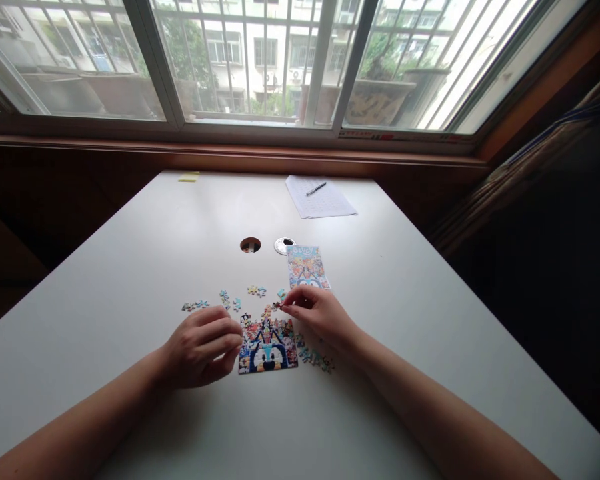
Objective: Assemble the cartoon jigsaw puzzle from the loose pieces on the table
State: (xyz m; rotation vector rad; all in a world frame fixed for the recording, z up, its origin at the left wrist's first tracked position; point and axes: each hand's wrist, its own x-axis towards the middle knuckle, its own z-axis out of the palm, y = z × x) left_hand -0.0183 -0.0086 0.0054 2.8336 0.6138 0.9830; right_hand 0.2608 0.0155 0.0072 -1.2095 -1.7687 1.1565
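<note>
A partly assembled jigsaw puzzle (269, 353) with a blue cartoon dog face lies on the white table, its upper edge uneven. My right hand (320, 313) is over its top right corner, thumb and forefinger pinching a small dark puzzle piece (277, 305). At the puzzle's left edge is my left hand (205, 347), fingers loosely bent and apart from the thumb, with nothing visible in it. Loose pieces (225, 299) are scattered above the puzzle, and more pieces (316, 355) lie to its right, partly behind my right wrist.
Beyond my right hand lies a picture card (305, 263) with the same dog design. The white table (130, 267) has a round cable hole (251, 245) and a metal cover (283, 247). Farther back are paper sheets (325, 203), a pen (316, 189) and yellow notes (189, 177).
</note>
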